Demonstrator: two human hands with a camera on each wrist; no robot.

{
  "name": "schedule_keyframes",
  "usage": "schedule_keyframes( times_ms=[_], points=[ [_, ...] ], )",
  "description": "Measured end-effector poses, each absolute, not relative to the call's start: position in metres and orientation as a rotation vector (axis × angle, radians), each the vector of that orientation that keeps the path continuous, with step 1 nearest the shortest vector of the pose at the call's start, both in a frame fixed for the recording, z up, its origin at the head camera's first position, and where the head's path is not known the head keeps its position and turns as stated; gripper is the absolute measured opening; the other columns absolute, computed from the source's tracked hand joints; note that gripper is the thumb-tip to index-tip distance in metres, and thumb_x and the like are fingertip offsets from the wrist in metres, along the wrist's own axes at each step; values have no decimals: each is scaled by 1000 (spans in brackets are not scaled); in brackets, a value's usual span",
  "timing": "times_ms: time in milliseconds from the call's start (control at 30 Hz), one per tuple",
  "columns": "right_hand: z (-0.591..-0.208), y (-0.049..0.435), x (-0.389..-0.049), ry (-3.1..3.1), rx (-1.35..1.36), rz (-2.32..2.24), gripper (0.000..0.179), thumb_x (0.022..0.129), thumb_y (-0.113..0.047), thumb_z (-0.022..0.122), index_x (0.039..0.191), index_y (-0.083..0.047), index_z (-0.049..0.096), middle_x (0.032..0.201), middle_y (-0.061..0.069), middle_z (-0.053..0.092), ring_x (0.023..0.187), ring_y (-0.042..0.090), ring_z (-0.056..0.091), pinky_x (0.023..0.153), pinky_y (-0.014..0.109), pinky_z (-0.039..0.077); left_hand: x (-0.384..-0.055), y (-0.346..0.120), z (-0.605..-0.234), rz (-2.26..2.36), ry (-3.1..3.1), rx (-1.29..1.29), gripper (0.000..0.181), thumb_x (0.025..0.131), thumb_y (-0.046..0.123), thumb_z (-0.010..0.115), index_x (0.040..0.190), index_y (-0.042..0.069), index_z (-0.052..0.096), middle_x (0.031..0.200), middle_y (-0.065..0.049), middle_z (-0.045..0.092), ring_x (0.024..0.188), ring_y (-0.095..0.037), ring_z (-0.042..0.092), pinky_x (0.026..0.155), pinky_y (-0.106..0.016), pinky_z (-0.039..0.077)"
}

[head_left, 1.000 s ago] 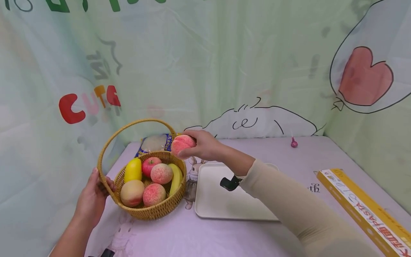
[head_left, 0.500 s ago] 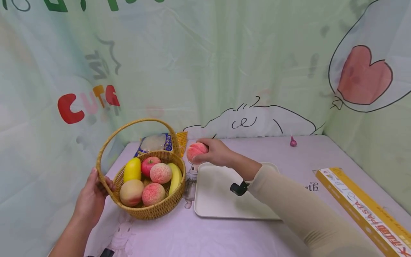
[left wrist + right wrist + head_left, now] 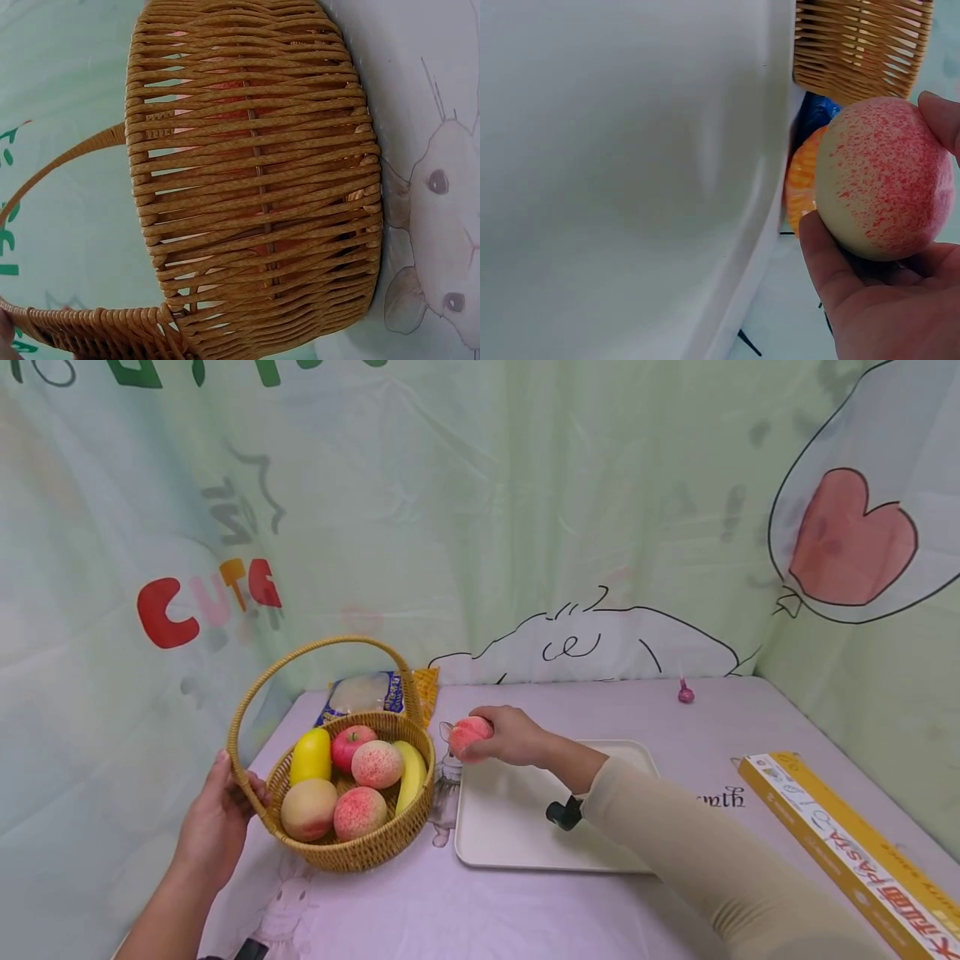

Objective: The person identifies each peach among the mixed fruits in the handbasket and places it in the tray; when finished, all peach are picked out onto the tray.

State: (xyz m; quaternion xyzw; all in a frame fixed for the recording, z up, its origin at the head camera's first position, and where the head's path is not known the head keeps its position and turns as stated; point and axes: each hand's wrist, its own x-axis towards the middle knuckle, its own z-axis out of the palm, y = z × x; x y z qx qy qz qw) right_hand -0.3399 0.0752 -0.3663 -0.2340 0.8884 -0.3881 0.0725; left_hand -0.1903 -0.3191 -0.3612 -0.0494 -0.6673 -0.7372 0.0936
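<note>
My left hand (image 3: 221,818) grips the basket handle (image 3: 330,642); my right hand (image 3: 521,739) pinches a peach (image 3: 467,736) near the edge of the tray (image 3: 517,827). Rightward, past a strip of desk (image 3: 705,739), a box (image 3: 847,843) reads "PASTA".

I have two hands in view, one left hand (image 3: 213,827) and one right hand (image 3: 517,739). I count seven fruits: four peaches (image 3: 469,738) (image 3: 377,765) (image 3: 361,815) (image 3: 308,810), with one in my right hand and three in the basket (image 3: 367,853), plus one red apple (image 3: 352,747), one banana (image 3: 410,777) and one smooth yellow fruit (image 3: 311,757). On the one counter (image 3: 450,918) there are one wicker basket, one cream tray (image 3: 517,835), one long pasta box (image 3: 847,852) and one small pink object (image 3: 686,693). I count at least one packet (image 3: 360,693); whether its blue and orange parts make two, I cannot tell.
</note>
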Motion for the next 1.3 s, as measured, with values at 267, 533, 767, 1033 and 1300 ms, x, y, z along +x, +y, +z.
schedule_keyframes(
  times_ms=[267,533,767,1033,1300],
  points=[
    [-377,79,-342,2713,-721,-1089,41,86,-28,82,119,-9,67,96,2,68,89,16,59,78,28,49,-190,-319,-361,-2180,-1990,-135,45,113,48,30,96,17,59,86,5,59,85,-15,55,89,-25,44],
    [-383,81,-345,2727,-717,-1051,42,85,-27,83,120,-9,67,97,1,68,90,15,59,79,28,49,-189,-319,-361,-2175,-1995,-141,46,113,49,30,96,17,59,85,6,59,85,-14,55,89,-25,43],
    [-386,82,-344,2730,-716,-1052,45,84,-23,82,125,-10,68,103,3,71,93,15,61,82,29,51,-189,-318,-360,-2169,-1998,-159,46,112,49,30,96,17,58,85,6,59,86,-14,55,89,-25,43],
    [-388,82,-344,2764,-742,-1005,53,82,-24,83,129,-9,65,107,6,72,97,18,63,85,33,52,-189,-319,-361,-2170,-1991,-167,45,113,48,29,97,17,58,86,6,58,86,-14,55,88,-26,43],
    [-381,82,-341,2809,-758,-900,82,87,-31,81,152,1,44,137,18,64,123,30,61,105,45,50,-189,-318,-361,-2168,-1987,-167,45,113,48,30,97,16,58,86,5,58,86,-14,55,88,-26,43]
  ],
)
